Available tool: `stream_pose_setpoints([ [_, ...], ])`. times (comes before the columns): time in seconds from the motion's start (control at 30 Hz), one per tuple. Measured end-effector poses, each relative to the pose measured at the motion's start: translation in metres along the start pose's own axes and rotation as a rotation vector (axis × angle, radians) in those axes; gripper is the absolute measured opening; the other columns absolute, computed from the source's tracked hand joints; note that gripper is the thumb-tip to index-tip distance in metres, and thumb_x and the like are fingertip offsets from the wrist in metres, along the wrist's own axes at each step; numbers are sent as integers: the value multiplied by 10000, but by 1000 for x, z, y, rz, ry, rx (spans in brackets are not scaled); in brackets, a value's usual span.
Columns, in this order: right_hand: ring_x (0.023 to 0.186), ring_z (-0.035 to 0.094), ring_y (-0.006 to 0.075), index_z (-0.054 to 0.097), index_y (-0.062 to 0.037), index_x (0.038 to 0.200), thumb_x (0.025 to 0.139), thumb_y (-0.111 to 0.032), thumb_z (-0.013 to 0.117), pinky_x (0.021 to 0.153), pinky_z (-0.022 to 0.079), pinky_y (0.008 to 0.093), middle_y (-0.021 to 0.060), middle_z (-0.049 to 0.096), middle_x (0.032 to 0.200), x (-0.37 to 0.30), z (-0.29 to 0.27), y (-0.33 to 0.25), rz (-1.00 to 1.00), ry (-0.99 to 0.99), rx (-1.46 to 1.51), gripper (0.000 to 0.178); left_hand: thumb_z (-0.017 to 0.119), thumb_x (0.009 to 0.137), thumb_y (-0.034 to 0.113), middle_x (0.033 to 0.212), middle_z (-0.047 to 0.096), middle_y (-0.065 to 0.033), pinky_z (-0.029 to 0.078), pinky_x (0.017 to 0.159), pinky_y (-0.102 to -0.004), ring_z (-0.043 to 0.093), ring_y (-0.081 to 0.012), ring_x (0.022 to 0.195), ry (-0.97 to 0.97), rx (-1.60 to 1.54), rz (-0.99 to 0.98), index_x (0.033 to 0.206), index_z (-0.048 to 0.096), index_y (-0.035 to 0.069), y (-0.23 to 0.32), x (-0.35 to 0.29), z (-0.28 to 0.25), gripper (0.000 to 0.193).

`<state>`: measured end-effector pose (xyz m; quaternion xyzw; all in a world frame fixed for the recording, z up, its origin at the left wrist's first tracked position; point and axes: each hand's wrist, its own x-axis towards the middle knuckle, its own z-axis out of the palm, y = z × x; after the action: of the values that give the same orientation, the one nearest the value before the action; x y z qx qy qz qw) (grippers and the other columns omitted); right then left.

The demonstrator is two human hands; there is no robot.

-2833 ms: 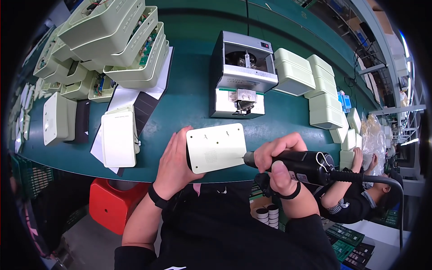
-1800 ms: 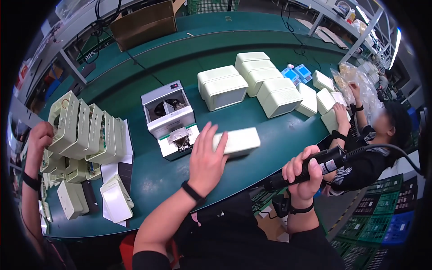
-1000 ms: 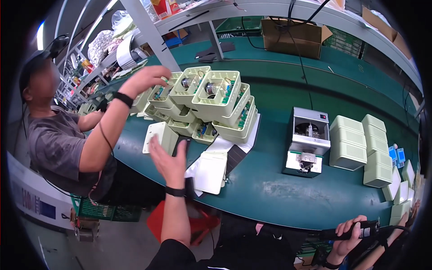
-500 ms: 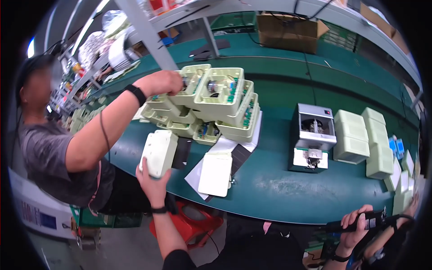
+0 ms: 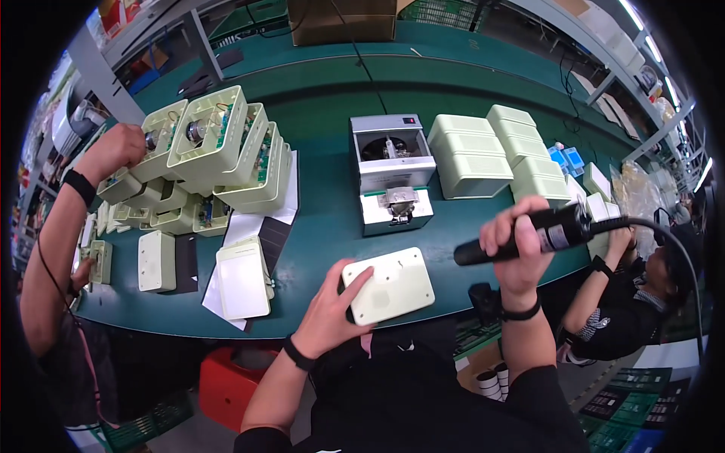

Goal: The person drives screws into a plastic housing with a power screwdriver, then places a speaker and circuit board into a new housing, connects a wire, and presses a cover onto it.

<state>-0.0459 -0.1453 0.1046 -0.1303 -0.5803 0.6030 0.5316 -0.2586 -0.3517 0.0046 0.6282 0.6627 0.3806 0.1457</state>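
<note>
My left hand (image 5: 326, 311) grips a pale green plastic housing (image 5: 396, 285) by its left end, tilted over the front edge of the bench. Its flat face is up, with screw holes near the corners. My right hand (image 5: 521, 249) is wrapped round a black corded electric screwdriver (image 5: 557, 229), which points left. The screwdriver's tip (image 5: 462, 254) is to the right of the housing, apart from it. Beyond the housing stands a grey screw feeder (image 5: 391, 170). Another closed pale housing (image 5: 156, 261) lies on the bench at left.
Open housings with circuit boards (image 5: 226, 155) are stacked at left, where a co-worker's hand (image 5: 121, 149) reaches in. Flat pale panels (image 5: 243, 279) lie on paper. Closed housings (image 5: 468, 158) stand right of the feeder. Another person (image 5: 642, 294) works at far right. The screwdriver's cord (image 5: 649, 224) trails right.
The view has turned right. My left hand has brought a housing from the left to in front of me. My right hand has raised the screwdriver and moved it closer to the housing.
</note>
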Motion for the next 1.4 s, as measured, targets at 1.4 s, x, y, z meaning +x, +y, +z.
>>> stream_pose_setpoints([
  [1.4, 517, 525, 159, 481, -12, 1010, 936, -87, 610, 524, 479, 323, 78, 563, 661, 24, 32, 54, 100, -131, -229, 167, 971, 646, 252, 1456, 529, -211, 488, 1099, -459, 560, -405, 1336, -59, -167, -262, 1538, 335, 29, -17, 22, 25, 1119],
])
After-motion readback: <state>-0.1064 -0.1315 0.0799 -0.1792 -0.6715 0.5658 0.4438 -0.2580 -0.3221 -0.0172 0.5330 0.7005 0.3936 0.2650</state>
